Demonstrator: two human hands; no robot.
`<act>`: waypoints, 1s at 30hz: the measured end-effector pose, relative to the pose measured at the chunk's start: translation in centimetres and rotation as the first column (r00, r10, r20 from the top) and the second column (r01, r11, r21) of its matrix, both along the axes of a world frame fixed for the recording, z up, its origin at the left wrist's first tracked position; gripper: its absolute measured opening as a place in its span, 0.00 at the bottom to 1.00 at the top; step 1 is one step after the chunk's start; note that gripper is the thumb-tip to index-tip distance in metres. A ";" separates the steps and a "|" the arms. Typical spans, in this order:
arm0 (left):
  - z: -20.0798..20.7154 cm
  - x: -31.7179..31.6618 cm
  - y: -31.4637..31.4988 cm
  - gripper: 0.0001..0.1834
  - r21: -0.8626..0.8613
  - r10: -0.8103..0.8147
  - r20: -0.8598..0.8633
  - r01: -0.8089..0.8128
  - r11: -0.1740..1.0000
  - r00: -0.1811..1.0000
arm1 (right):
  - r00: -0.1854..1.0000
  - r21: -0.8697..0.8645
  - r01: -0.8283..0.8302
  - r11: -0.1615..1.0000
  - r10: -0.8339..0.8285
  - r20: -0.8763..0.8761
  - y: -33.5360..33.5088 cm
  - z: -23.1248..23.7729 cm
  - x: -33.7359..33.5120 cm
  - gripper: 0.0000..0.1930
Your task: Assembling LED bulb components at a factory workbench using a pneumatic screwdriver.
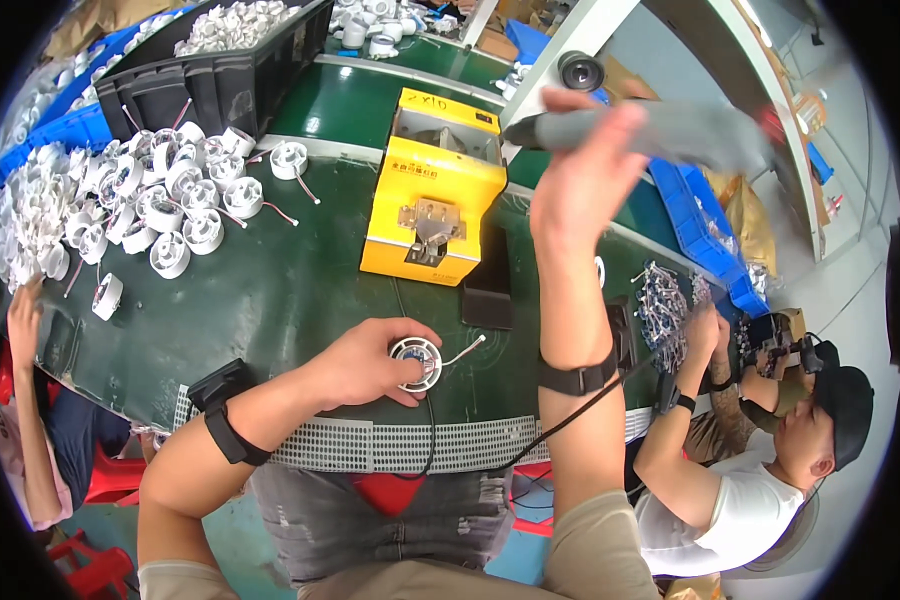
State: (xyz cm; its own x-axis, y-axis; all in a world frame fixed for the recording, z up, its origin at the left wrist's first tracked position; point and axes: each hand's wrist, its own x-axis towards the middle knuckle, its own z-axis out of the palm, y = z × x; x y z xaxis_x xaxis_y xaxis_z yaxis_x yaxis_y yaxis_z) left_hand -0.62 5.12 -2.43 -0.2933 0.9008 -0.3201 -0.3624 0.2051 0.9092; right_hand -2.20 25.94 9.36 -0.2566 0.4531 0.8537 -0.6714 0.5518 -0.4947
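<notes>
Close to the bench's near edge, my left hand point(370, 362) is closed around a small round white housing point(433, 358) that lies open side up. A circuit board shows inside it, and a thin wire with a white plug sticks out to the right. My right hand point(587, 165) is raised at the upper right, its fingers around a grey electric screwdriver point(695, 132) held roughly level, the dark narrow end pointing left. Motion blurs both the hand and the tool. Between my hands, farther back, stands a yellow screw feeder point(432, 190).
White housings point(170, 190) with wires are heaped at the left, before a black crate point(205, 90). A dark phone point(487, 290) lies beside the feeder. Wire leads point(663, 310) are piled at right, near a co-worker point(715, 480). Another person's hand point(25, 315) reaches in at left.
</notes>
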 end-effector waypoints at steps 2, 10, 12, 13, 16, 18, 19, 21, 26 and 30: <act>-0.4 0.0 0.0 0.18 0.000 -0.004 -0.006 0.004 1.000 1.000 | 0.984 0.049 0.014 0.999 -0.022 0.175 0.8 -1.6 -0.5 0.24; -0.7 -0.2 -0.2 0.18 0.008 -0.005 -0.031 0.005 1.000 0.999 | 0.977 -0.271 -0.211 0.939 0.214 -0.018 -4.8 -1.1 3.2 0.25; -0.8 -0.3 -0.1 0.18 0.003 -0.017 -0.041 0.018 1.000 0.999 | 0.989 -0.169 -0.119 0.978 0.132 0.069 -5.6 -3.0 2.3 0.22; -0.8 -0.3 -0.1 0.18 0.001 -0.016 -0.042 0.016 1.000 0.999 | 0.981 -0.207 -0.134 0.969 0.160 0.112 -6.1 -3.7 2.3 0.21; -0.8 -0.3 0.0 0.18 0.013 -0.021 -0.030 0.021 1.000 0.999 | 0.977 -0.166 -0.144 0.976 0.167 0.133 -6.7 -4.5 1.8 0.22; -0.7 -0.2 0.0 0.19 0.023 -0.006 -0.033 0.007 1.000 0.999 | 0.980 -0.151 -0.144 0.978 0.163 0.117 -6.7 -4.7 1.5 0.21; -0.9 -0.2 0.0 0.19 0.022 -0.001 -0.032 0.002 1.000 1.000 | 0.979 -0.152 -0.149 0.977 0.167 0.118 -6.8 -4.6 1.3 0.21; -1.3 -0.2 0.0 0.19 0.028 -0.004 -0.027 0.005 1.000 1.000 | 0.974 -0.181 -0.135 0.974 0.164 0.158 -6.8 -4.4 0.9 0.19; -0.9 -0.3 0.0 0.19 0.028 -0.014 -0.027 0.015 1.000 1.000 | 0.972 -0.214 -0.116 0.970 0.155 0.176 -6.5 -4.5 0.3 0.18; -0.6 -0.2 -0.1 0.19 0.008 -0.015 -0.039 0.015 1.000 0.999 | 0.969 -0.222 -0.099 0.970 0.145 0.202 -6.6 -4.9 0.0 0.18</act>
State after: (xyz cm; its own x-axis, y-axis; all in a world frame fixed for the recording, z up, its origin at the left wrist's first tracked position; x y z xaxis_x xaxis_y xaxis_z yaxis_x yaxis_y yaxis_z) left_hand -0.87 5.00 -3.02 -0.2920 0.9078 -0.3011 -0.3233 0.2026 0.9244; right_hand -2.21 19.37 4.50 -0.4881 0.5688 0.6619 -0.5919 0.3416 -0.7301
